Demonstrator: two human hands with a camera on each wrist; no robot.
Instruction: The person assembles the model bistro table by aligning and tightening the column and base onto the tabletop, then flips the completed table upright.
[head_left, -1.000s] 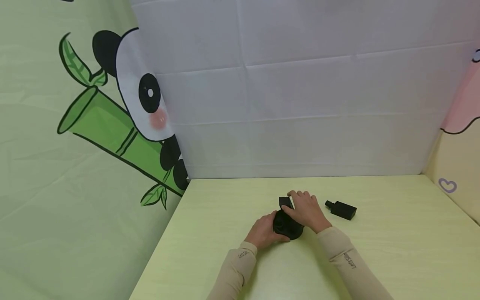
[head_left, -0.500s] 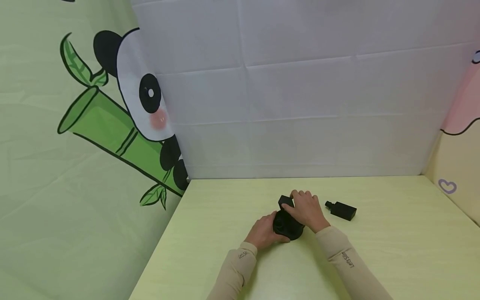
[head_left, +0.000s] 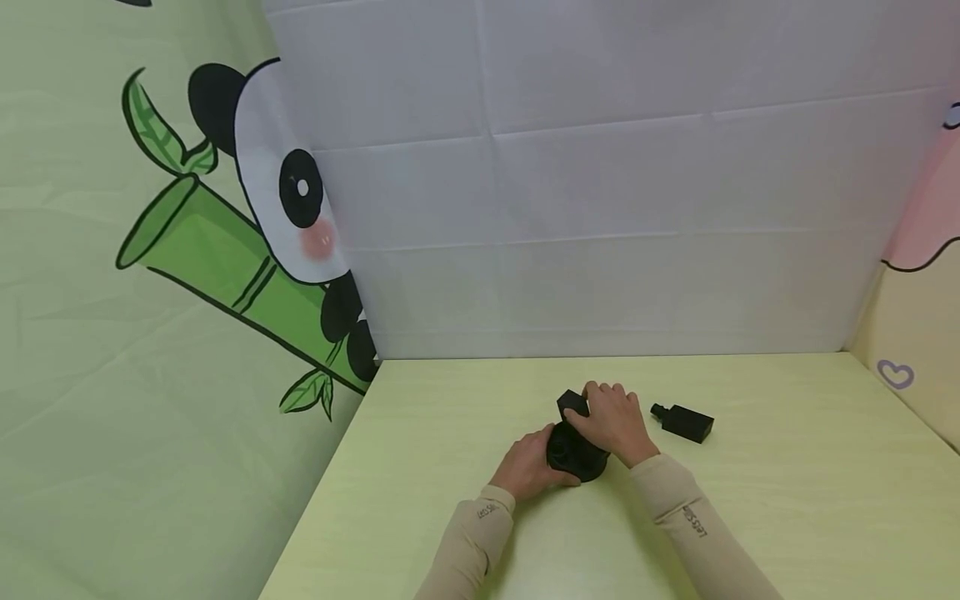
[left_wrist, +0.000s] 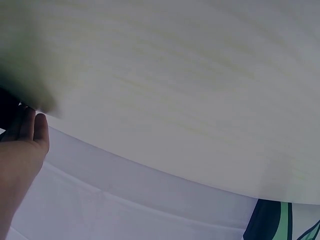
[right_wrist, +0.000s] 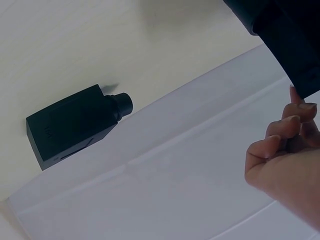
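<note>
- The left hand (head_left: 527,465) gripped a round black base (head_left: 576,460), its thumb curled along the base's 7 o'clock edge.
- The right hand (head_left: 613,421) pinched a black rectangular block (head_left: 572,404) between thumb and fingers, just at the base's 12 o'clock side; the hand hid whether the two were joined.
- That block's long axis ran roughly 12 to 6 o'clock, its flat end pointing away from the person, toward 12.
- A second black block with a round neck (head_left: 687,424) lay on the pale yellow table (head_left: 787,508), at the right hand's 3 o'clock, neck pointing between 9 and 10.
- A mark on its face was too faint to read.
- The right sleeve (head_left: 701,533) bore lettering beginning "Lets S"; the left sleeve's (head_left: 471,537) was blurred.
</note>
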